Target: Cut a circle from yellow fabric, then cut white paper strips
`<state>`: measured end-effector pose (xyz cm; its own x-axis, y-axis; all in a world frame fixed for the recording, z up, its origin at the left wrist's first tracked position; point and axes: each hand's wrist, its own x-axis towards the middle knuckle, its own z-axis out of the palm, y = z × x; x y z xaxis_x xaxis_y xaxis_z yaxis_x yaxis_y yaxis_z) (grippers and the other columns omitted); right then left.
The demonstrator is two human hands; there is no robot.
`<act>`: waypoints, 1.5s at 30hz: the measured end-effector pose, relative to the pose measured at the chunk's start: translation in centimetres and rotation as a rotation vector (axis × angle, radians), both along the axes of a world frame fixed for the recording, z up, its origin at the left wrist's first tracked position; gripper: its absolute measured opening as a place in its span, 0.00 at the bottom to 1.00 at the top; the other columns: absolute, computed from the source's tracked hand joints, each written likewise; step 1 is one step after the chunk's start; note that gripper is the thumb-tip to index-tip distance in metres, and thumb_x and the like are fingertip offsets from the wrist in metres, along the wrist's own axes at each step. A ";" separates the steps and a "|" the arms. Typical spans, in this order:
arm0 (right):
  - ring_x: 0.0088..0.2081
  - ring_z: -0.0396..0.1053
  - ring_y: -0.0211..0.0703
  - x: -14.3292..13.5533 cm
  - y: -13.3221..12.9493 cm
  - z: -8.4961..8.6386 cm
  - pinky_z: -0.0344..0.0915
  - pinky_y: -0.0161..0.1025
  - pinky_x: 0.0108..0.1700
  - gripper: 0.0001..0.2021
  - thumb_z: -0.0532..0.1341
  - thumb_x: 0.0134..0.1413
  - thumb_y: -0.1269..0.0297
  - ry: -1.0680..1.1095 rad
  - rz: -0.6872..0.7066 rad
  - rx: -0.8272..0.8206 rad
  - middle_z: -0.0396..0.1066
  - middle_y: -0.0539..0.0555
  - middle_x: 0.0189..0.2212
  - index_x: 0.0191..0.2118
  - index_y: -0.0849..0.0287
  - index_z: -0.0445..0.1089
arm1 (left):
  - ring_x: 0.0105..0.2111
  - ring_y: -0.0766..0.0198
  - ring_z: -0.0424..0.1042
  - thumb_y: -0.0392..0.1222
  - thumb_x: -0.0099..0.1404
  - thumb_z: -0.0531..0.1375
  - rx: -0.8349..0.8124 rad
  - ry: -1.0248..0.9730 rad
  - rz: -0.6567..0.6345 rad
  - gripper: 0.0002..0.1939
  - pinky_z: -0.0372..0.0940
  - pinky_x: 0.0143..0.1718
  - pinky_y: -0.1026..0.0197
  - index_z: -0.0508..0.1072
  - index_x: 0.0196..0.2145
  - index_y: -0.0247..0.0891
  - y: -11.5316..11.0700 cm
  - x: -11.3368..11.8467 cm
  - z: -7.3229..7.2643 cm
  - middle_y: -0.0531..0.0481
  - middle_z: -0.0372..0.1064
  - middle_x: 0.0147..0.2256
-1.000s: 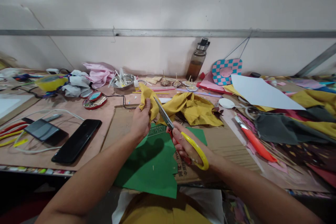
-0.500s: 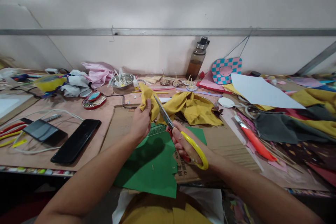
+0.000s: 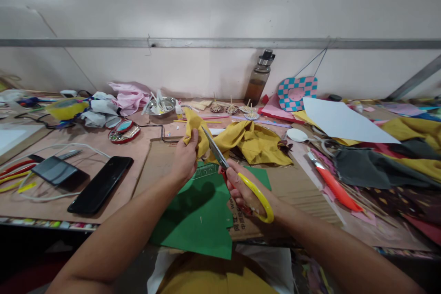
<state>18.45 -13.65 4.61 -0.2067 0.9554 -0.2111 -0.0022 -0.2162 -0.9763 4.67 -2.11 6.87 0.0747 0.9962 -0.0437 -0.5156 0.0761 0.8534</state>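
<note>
A pale wall [image 3: 193,9] fills the background from where I stand, and a long, cluttered table [image 3: 124,193] runs along it. On the table, in front of the seated person, lies a sheet of brown cardboard [image 3: 296,193] with printed characters near its front edge. A green sheet [image 3: 203,229] rests on the cardboard, its front corner reaching past the table's edge. A crumpled yellow cloth [image 3: 255,142] lies across the back of the cardboard, its left end raised in the person's grasp. To the right, a white sheet [image 3: 347,119] covers part of a heap of scraps. A bottle [image 3: 257,82] of brown liquid stands near the wall.

The left hand [image 3: 186,158] pinches the cloth's raised end between thumb and fingers. The right hand [image 3: 239,188] is curled around the red-and-yellow handles of the scissors [image 3: 216,149], whose blades point away and to the left, against the cloth; I cannot tell how far apart they are. A black phone [image 3: 101,183] lies at left. A clear ruler [image 3: 205,172], partly hidden, lies between the hands on the green sheet.
</note>
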 end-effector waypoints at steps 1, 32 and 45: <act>0.19 0.45 0.29 0.0 0.0 0.0 0.48 0.27 0.16 0.24 0.54 0.61 0.33 0.001 -0.001 -0.005 0.51 0.43 0.27 0.42 0.50 0.59 | 0.25 0.64 0.73 0.50 0.58 0.71 0.002 0.001 0.001 0.15 0.63 0.22 0.66 0.72 0.28 0.39 0.0 0.0 0.0 0.51 0.70 0.24; 0.19 0.45 0.29 -0.6 0.4 0.6 0.45 0.25 0.17 0.30 0.60 0.50 0.28 0.181 -0.085 -0.054 0.51 0.41 0.23 0.38 0.52 0.59 | 0.26 0.67 0.76 0.31 0.44 0.75 -0.063 -0.015 -0.170 0.22 0.74 0.31 0.65 0.76 0.38 0.36 1.5 -1.6 0.0 0.55 0.78 0.30; 0.21 0.46 0.30 -0.6 0.4 0.9 0.44 0.26 0.18 0.30 0.61 0.50 0.28 0.207 -0.113 -0.055 0.53 0.43 0.25 0.41 0.52 0.63 | 0.32 0.64 0.79 0.32 0.41 0.76 0.013 0.021 -0.280 0.26 0.73 0.33 0.67 0.78 0.41 0.37 1.2 -1.4 -0.2 0.49 0.82 0.37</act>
<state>17.82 -13.29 5.50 -0.1435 0.9631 -0.2277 -0.2281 -0.2560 -0.9394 3.31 -0.91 6.68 0.3460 0.9376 -0.0352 -0.4582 0.2016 0.8657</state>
